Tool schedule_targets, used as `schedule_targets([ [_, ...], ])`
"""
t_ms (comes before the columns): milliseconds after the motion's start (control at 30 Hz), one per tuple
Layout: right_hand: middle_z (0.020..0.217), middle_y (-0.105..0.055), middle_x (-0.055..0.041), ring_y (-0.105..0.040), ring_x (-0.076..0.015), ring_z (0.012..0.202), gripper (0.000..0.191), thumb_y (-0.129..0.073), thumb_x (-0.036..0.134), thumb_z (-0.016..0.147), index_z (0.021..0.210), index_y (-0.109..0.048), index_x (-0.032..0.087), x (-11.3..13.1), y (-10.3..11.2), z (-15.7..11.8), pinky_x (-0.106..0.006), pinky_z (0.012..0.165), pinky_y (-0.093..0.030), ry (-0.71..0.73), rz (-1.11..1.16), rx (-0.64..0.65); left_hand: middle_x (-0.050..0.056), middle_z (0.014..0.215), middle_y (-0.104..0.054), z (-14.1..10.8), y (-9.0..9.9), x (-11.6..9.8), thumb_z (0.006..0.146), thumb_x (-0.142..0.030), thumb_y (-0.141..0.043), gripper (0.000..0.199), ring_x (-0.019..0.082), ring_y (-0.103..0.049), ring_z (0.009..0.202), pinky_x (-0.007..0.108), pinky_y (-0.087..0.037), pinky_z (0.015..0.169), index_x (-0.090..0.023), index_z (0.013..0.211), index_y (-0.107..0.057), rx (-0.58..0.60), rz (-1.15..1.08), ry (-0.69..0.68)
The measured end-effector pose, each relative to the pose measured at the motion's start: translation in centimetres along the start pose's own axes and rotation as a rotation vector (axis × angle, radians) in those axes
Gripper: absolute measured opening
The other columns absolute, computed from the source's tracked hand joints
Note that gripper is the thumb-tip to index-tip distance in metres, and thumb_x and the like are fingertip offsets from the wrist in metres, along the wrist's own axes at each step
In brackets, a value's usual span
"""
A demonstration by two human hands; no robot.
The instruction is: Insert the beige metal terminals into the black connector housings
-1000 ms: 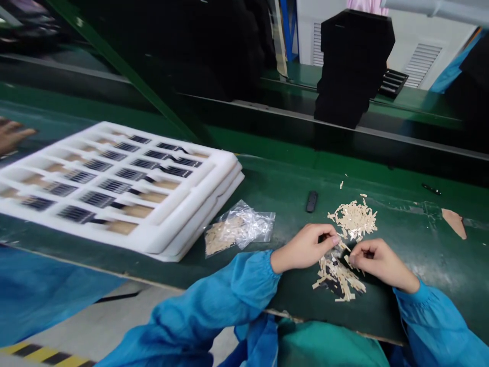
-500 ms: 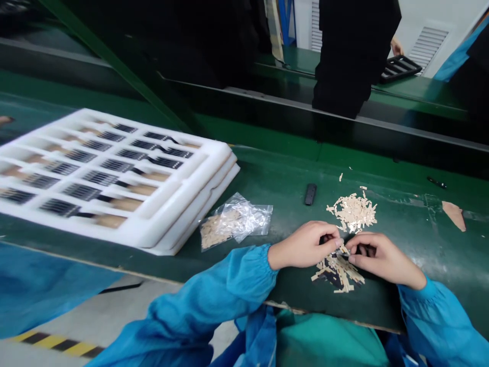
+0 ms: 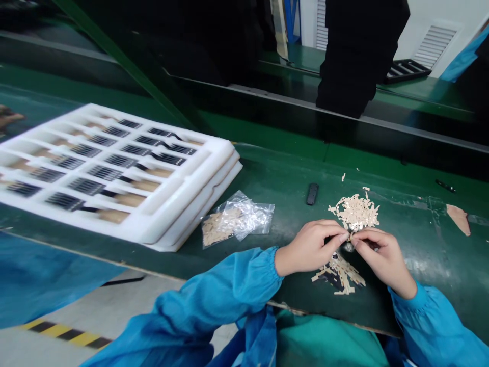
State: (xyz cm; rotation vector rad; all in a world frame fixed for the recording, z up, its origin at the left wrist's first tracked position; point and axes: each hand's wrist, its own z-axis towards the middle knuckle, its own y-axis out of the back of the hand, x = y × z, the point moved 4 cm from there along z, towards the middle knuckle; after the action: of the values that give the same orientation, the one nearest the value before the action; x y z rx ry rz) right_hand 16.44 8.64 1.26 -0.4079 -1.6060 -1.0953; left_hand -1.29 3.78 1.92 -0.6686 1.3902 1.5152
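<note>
Head view shows a tiny tan piece (image 3: 350,237), partly hidden, pinched by the fingertips of left hand (image 3: 310,247) and right hand (image 3: 385,257), probably for fine control, between the loose tan pieces (image 3: 358,211) and strip pile (image 3: 349,278), both apparently kept within reach; plastic bags (image 3: 252,218) lie aside.

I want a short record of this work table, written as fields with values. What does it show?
left hand: fingertips pinched at a small piece, details unclear
right hand: fingertips at the same piece
upper pile: pale pieces, beyond the hands
lower pile: pale and dark pieces, nearer the body
clear bags: pale pieces visible inside
white trays: stacked, left side
</note>
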Motion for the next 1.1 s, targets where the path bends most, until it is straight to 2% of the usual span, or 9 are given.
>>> schedule_targets([
  [367,0.076,-0.067,-0.0049,-0.058,-0.0192,0.066,0.019,-0.061,0.025,0.095,0.082,-0.074,0.020,0.4,-0.2,-0.1,-0.029,0.056,-0.041,0.057,-0.048,0.046,0.006,0.086,-0.071,-0.1,-0.6,0.0,0.104,-0.022,-0.042,0.031,0.020,-0.065,0.083,0.032,-0.049,0.076,-0.018,0.096,-0.071,0.071,0.266,-0.065],
  [533,0.073,-0.064,-0.0029,-0.055,-0.0182,0.065,0.017,-0.061,0.020,0.093,0.079,-0.072,0.021,0.9,-0.2,-0.4,-0.029,0.057,-0.040,0.053,0.034,0.159,0.005,0.080,-0.067,0.4,-0.6,1.0,0.101,-0.027,-0.052,0.025,0.022,-0.064,0.080,0.032,-0.048,0.072,-0.017,0.086,-0.069,-0.001,0.470,0.065],
  [600,0.075,-0.064,-0.0030,-0.056,-0.0187,0.067,0.017,-0.061,0.020,0.093,0.079,-0.071,0.021,0.9,0.0,-0.4,-0.029,0.058,-0.040,0.031,0.055,0.165,0.004,0.079,-0.068,0.7,-0.4,1.2,0.095,-0.025,-0.059,0.017,0.021,-0.064,0.077,0.031,-0.048,0.071,-0.016,0.084,-0.070,-0.006,0.381,0.121],
  [667,0.077,-0.064,-0.0032,-0.056,-0.0189,0.069,0.018,-0.060,0.021,0.094,0.080,-0.071,0.021,0.7,0.3,-0.3,-0.029,0.059,-0.041,0.002,0.058,0.144,0.002,0.081,-0.069,0.9,-0.4,1.2,0.087,-0.017,-0.062,0.012,0.017,-0.062,0.073,0.027,-0.048,0.068,-0.017,0.091,-0.073,0.056,0.119,0.171],
  [733,0.076,-0.063,-0.0026,-0.056,-0.0187,0.069,0.019,-0.057,0.020,0.094,0.080,-0.070,0.021,0.5,0.4,-0.2,-0.028,0.059,-0.041,-0.019,0.048,0.132,0.002,0.082,-0.072,1.0,-0.6,1.3,0.083,-0.013,-0.061,0.020,0.015,-0.062,0.070,0.024,-0.048,0.065,-0.016,0.098,-0.074,0.139,-0.202,0.236],
  [833,0.073,-0.061,-0.0015,-0.055,-0.0181,0.067,0.020,-0.057,0.020,0.094,0.078,-0.069,0.021,0.4,0.4,-0.1,-0.028,0.058,-0.040,-0.026,0.024,0.127,0.004,0.081,-0.074,1.1,-0.6,1.4,0.083,-0.023,-0.066,0.015,0.015,-0.063,0.071,0.024,-0.049,0.064,-0.014,0.091,-0.075,0.145,-0.452,0.325],
  [933,0.073,-0.062,-0.0010,-0.053,-0.0173,0.065,0.018,-0.058,0.020,0.094,0.080,-0.069,0.021,0.4,0.4,-0.2,-0.028,0.058,-0.039,-0.009,-0.013,0.099,0.004,0.080,-0.074,1.0,-0.4,1.6,0.084,-0.029,-0.069,0.016,0.015,-0.063,0.070,0.024,-0.049,0.065,-0.014,0.084,-0.075,0.073,-0.433,0.327],
  [1100,0.079,-0.066,-0.0010,-0.052,-0.0168,0.063,0.005,-0.068,0.023,0.091,0.089,-0.072,0.022,1.1,1.1,-0.4,-0.029,0.059,-0.039,0.111,-0.221,-0.175,0.002,0.075,-0.070,0.7,0.2,0.8,0.086,-0.024,-0.065,0.014,0.014,-0.061,0.067,0.025,-0.047,0.063,-0.015,0.086,-0.076,-0.098,-0.113,0.159],
])
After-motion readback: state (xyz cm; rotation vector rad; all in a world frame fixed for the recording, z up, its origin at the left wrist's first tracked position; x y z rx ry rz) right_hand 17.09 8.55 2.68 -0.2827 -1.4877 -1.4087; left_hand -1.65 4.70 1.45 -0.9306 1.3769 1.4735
